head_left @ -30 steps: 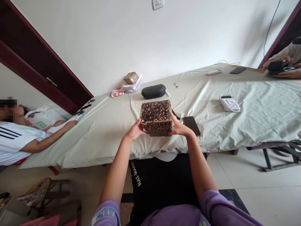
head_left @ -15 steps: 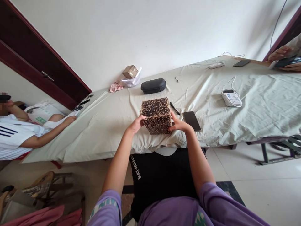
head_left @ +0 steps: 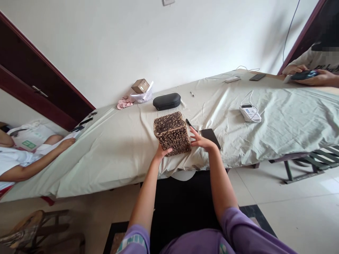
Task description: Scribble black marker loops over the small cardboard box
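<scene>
A small cardboard box [head_left: 173, 135] covered in black scribbled loops stands near the front edge of the cloth-covered table, slightly tilted. My left hand [head_left: 162, 152] grips its lower left corner, the thumb on the front face and the other fingers hidden behind or under it. Just off the box's right side, my right hand [head_left: 201, 141] is open with its fingers spread. Beyond those fingers lies a black marker [head_left: 190, 123]. A dark phone [head_left: 211, 137] rests on the cloth beside my right hand.
Behind the box sit a black hard case [head_left: 166, 101], a plain brown box [head_left: 140, 86] on a plastic bag, and a pink cloth [head_left: 124, 102]. A white device [head_left: 250, 113] with a cable lies to the right. People sit at both ends of the table [head_left: 106, 151].
My right hand has come off the box and opened. My left hand has slid down from the upper left edge to the lower left corner. The box has turned a little.
</scene>
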`<state>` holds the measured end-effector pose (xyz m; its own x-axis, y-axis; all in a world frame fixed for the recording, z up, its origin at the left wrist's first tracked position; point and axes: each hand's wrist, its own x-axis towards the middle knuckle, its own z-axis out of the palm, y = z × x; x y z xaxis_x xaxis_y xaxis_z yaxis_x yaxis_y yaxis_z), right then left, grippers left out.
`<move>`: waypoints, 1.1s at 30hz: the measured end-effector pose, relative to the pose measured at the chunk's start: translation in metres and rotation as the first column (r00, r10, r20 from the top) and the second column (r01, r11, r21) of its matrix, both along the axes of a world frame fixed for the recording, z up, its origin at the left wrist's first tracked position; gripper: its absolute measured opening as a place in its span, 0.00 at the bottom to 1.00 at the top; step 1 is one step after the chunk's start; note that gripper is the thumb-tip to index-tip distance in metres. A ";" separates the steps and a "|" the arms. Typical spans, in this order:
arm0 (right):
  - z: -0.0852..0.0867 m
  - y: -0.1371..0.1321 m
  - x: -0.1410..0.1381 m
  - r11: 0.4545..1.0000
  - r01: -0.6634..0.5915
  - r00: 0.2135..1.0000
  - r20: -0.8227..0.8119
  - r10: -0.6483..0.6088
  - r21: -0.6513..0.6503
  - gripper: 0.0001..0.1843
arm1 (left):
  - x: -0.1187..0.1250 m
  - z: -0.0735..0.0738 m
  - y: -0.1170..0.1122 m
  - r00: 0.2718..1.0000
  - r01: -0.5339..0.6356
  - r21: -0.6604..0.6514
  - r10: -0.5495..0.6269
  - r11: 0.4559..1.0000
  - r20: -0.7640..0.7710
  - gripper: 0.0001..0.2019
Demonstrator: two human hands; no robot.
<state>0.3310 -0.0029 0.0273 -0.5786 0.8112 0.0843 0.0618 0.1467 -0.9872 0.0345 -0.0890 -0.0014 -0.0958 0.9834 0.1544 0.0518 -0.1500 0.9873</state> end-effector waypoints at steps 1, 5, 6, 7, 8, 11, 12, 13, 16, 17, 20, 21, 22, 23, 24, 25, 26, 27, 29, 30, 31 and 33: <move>0.003 0.007 0.003 0.993 0.120 0.992 0.048 -0.120 0.005 0.63 | 0.000 -0.005 0.001 0.999 -0.033 0.026 0.033 0.999 0.021 0.57; 0.023 0.042 -0.011 0.825 0.539 0.744 0.363 -0.560 0.169 0.39 | -0.001 -0.012 0.005 0.984 -0.135 0.050 0.128 0.990 0.122 0.54; 0.027 0.050 -0.020 0.807 0.557 0.703 0.407 -0.583 0.194 0.36 | -0.002 -0.011 0.006 0.981 -0.142 0.046 0.134 0.989 0.141 0.54; 0.030 0.057 -0.029 0.798 0.564 0.670 0.447 -0.593 0.214 0.35 | -0.003 -0.011 0.006 0.979 -0.140 0.041 0.132 0.989 0.153 0.55; 0.031 0.062 -0.039 0.800 0.556 0.655 0.474 -0.589 0.225 0.33 | -0.003 -0.011 0.006 0.979 -0.135 0.038 0.128 0.990 0.157 0.56; 0.031 0.073 -0.058 0.836 0.493 0.664 0.516 -0.541 0.243 0.24 | -0.002 -0.009 0.006 0.984 -0.124 0.065 0.115 0.990 0.133 0.59; 0.031 0.075 -0.060 0.852 0.464 0.682 0.517 -0.517 0.241 0.23 | -0.001 -0.009 0.005 0.986 -0.123 0.082 0.113 0.989 0.119 0.59; 0.031 0.078 -0.061 0.868 0.437 0.702 0.514 -0.493 0.236 0.22 | 0.000 -0.008 0.005 0.988 -0.120 0.092 0.110 0.988 0.106 0.60; 0.037 0.085 -0.057 0.907 0.370 0.771 0.479 -0.420 0.200 0.22 | 0.001 -0.008 0.004 0.987 -0.135 0.080 0.126 0.988 0.104 0.58; 0.040 0.087 -0.055 0.919 0.353 0.793 0.465 -0.394 0.176 0.21 | 0.001 -0.008 0.004 0.983 -0.147 0.069 0.138 0.987 0.119 0.57; 0.055 0.086 -0.042 0.953 0.296 0.860 0.414 -0.297 0.066 0.12 | 0.001 -0.009 0.005 0.966 -0.182 0.047 0.170 0.982 0.193 0.54; 0.060 0.083 -0.037 0.961 0.274 0.883 0.389 -0.263 0.028 0.11 | 0.001 -0.009 0.005 0.959 -0.190 0.038 0.177 0.981 0.222 0.53; 0.064 0.077 -0.030 0.968 0.250 0.903 0.361 -0.232 -0.002 0.11 | 0.000 -0.010 0.005 0.949 -0.197 0.022 0.185 0.980 0.254 0.52; 0.068 0.070 -0.023 0.974 0.223 0.927 0.314 -0.204 -0.025 0.12 | 0.000 -0.009 0.005 0.938 -0.201 -0.005 0.193 0.980 0.289 0.52; 0.071 0.061 -0.017 0.980 0.196 0.953 0.243 -0.180 -0.042 0.14 | -0.001 -0.009 0.005 0.923 -0.200 -0.042 0.203 0.979 0.328 0.51; 0.072 0.052 -0.011 0.984 0.169 0.976 0.150 -0.160 -0.050 0.16 | -0.002 -0.008 0.005 0.906 -0.194 -0.084 0.212 0.977 0.367 0.50; 0.073 0.041 -0.006 0.987 0.149 0.989 0.018 -0.148 -0.058 0.19 | -0.003 -0.007 0.005 0.888 -0.181 -0.124 0.217 0.976 0.405 0.50; 0.072 0.031 -0.003 0.988 0.143 0.984 -0.104 -0.148 -0.052 0.21 | -0.005 -0.005 0.005 0.871 -0.162 -0.154 0.215 0.975 0.441 0.50; 0.070 0.011 -0.006 0.980 0.200 0.944 -0.265 -0.198 -0.019 0.25 | -0.009 -0.001 0.003 0.844 -0.114 -0.169 0.185 0.979 0.503 0.49; 0.069 0.002 -0.011 0.967 0.255 0.924 -0.297 -0.242 0.005 0.27 | -0.010 0.002 0.002 0.836 -0.085 -0.167 0.162 0.982 0.525 0.50; 0.068 -0.007 -0.018 0.948 0.317 0.903 -0.315 -0.292 0.031 0.28 | -0.012 0.004 0.001 0.830 -0.052 -0.170 0.138 0.984 0.540 0.51; 0.069 -0.021 -0.038 0.912 0.402 0.875 -0.328 -0.357 0.080 0.30 | -0.012 0.010 -0.003 0.828 0.014 -0.205 0.104 0.979 0.552 0.52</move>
